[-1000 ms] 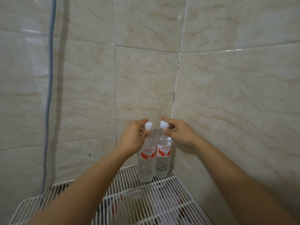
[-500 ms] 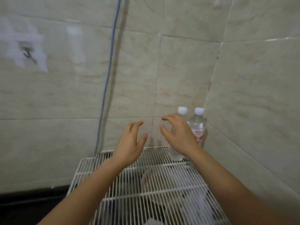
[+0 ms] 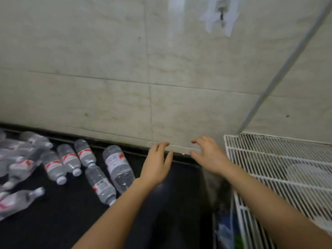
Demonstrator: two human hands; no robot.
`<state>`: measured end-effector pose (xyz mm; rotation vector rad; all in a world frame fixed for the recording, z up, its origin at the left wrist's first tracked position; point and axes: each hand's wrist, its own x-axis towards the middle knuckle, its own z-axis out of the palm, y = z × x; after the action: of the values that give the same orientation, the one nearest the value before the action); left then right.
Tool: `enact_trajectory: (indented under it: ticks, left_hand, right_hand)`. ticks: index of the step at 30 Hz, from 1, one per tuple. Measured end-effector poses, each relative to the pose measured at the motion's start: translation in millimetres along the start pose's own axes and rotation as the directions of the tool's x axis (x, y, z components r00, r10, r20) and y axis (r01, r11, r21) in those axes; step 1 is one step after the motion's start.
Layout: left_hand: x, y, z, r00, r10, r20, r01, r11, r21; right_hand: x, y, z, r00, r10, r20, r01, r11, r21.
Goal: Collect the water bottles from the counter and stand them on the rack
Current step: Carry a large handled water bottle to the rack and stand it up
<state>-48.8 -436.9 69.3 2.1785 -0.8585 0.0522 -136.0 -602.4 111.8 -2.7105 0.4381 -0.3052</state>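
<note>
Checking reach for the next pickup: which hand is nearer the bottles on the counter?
Left. The left hand hovers just right of the bottles; the right hand is farther right, beside the rack.

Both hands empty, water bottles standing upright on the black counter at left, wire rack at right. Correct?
Not quite. The head view shows the water bottles lying on their sides on the black counter, not upright. The rest holds: left hand and right hand are empty, and the wire rack is at right.
</note>
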Motion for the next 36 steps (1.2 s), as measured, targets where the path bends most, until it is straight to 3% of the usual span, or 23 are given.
enact_trajectory:
  ticks: [10, 12, 15, 17, 19, 21, 26, 28, 30, 32, 36]
  left_hand:
    - [-69, -197, -76, 0.985, -0.145, 0.093, 0.139, 0.987, 0.076]
    - [-73, -215, -78, 0.985, -0.102, 0.137, 0.087, 0.990, 0.112]
    - [-58, -229, -68, 0.978, 0.068, 0.196, -0.113, 0.967, 0.230]
    - [-43, -228, -61, 0.926, 0.161, 0.340, -0.267, 0.919, 0.289]
    - [-29, -228, -56, 0.831, 0.174, 0.529, -0.394, 0.855, 0.337]
    - [-21, -233, -54, 0.765, 0.114, 0.634, -0.430, 0.824, 0.370]
    - [-18, -226, -42, 0.789, 0.101, 0.607, -0.391, 0.844, 0.368]
    - [-15, -218, -41, 0.795, 0.109, 0.596, -0.396, 0.838, 0.376]
    - [-12, -211, -45, 0.791, 0.111, 0.602, -0.405, 0.833, 0.378]
    - [-10, -207, -49, 0.799, 0.130, 0.588, -0.405, 0.838, 0.366]
    - [-2, -191, -55, 0.851, 0.186, 0.492, -0.355, 0.893, 0.277]
  right_hand:
    - [19, -127, 171, 0.954, 0.149, 0.259, -0.173, 0.982, 0.075]
    - [13, -134, 191, 0.924, 0.213, 0.316, -0.249, 0.966, 0.075]
    - [0, -132, 221, 0.862, 0.326, 0.387, -0.387, 0.918, 0.091]
    - [-9, -129, 236, 0.819, 0.388, 0.423, -0.486, 0.860, 0.153]
    - [-15, -129, 246, 0.787, 0.436, 0.437, -0.573, 0.780, 0.253]
    - [-21, -129, 253, 0.764, 0.494, 0.417, -0.641, 0.661, 0.391]
    - [-32, -130, 264, 0.591, 0.559, 0.581, -0.761, 0.148, 0.631]
    - [-30, -131, 264, 0.576, 0.578, 0.578, -0.729, 0.044, 0.683]
    - [-25, -128, 256, 0.587, 0.600, 0.543, -0.715, 0.070, 0.695]
    - [-22, -123, 235, 0.622, 0.614, 0.486, -0.706, 0.171, 0.687]
    - [-12, -104, 170, 0.742, 0.613, 0.271, -0.635, 0.514, 0.577]
